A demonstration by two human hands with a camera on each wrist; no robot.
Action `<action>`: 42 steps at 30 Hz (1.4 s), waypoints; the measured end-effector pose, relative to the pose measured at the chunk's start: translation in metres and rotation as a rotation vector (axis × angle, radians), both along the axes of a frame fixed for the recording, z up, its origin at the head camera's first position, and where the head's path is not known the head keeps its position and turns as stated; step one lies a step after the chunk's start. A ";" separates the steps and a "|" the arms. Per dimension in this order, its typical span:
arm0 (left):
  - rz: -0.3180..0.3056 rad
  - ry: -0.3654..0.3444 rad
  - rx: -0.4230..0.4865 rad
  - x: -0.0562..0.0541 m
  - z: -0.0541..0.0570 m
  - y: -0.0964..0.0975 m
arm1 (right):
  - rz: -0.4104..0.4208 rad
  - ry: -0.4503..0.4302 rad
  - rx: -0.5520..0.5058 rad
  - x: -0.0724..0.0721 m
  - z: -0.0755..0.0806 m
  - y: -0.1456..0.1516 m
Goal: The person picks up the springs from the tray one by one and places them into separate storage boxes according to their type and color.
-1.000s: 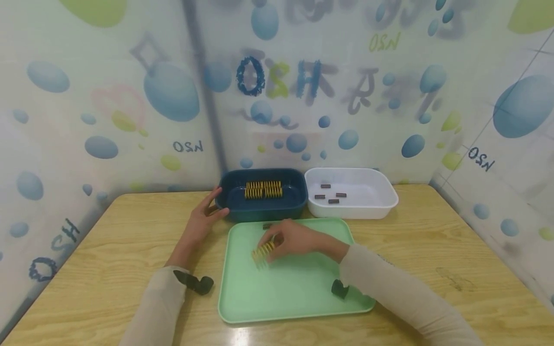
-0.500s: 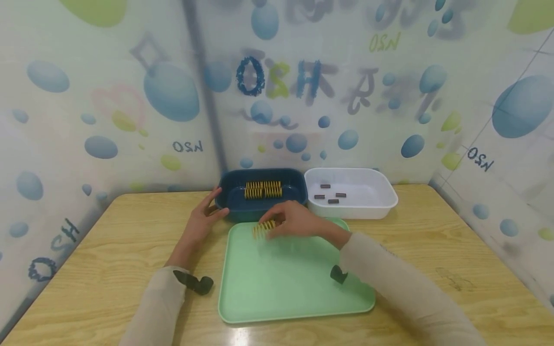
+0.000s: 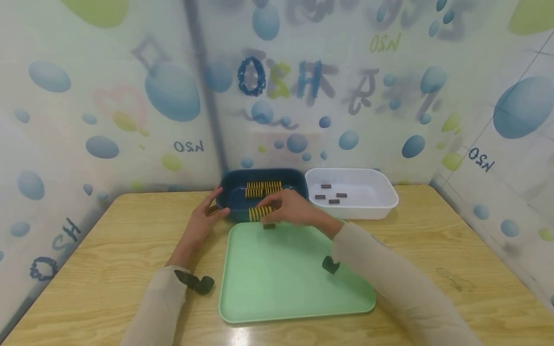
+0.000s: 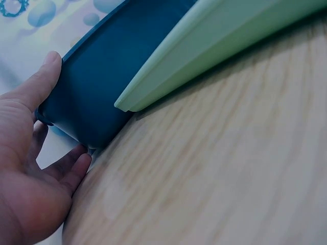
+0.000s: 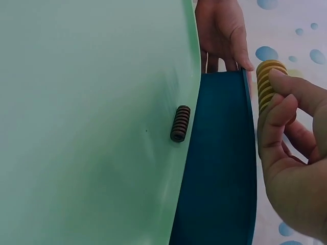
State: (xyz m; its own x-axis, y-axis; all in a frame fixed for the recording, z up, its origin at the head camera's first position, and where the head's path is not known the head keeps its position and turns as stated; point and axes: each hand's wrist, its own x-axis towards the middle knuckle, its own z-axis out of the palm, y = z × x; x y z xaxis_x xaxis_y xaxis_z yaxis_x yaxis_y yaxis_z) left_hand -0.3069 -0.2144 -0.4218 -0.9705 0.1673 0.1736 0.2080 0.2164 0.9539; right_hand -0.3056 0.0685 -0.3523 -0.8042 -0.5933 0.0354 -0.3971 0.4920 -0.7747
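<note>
In the head view my right hand (image 3: 292, 209) pinches a yellow coil spring (image 3: 258, 214) between thumb and fingers over the front wall of the dark blue plastic bin (image 3: 233, 215). The right wrist view shows the same yellow spring (image 5: 264, 84) held just above the bin's rim. Several more yellow springs (image 3: 255, 188) lie in rows inside, partly hidden by that hand. My left hand (image 3: 203, 218) rests against the bin's left end, fingers spread, thumb (image 4: 47, 76) touching its rim. A small brown spring (image 5: 180, 124) lies near the far edge of the green tray (image 3: 294, 274).
Right beside the blue bin stands a white bin (image 3: 376, 211) with several small brown springs (image 3: 334, 201) in it. Both bins are on the wooden table (image 3: 433, 269), close to the patterned wall behind. The tray's far edge lies right against the blue bin.
My right hand has carried the yellow spring away from over the tray, up to the blue bin's front rim. My left hand has stayed at the bin's left end.
</note>
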 end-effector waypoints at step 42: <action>0.023 0.003 0.000 0.006 0.003 0.005 | -0.214 -0.095 0.076 -0.051 -0.011 -0.015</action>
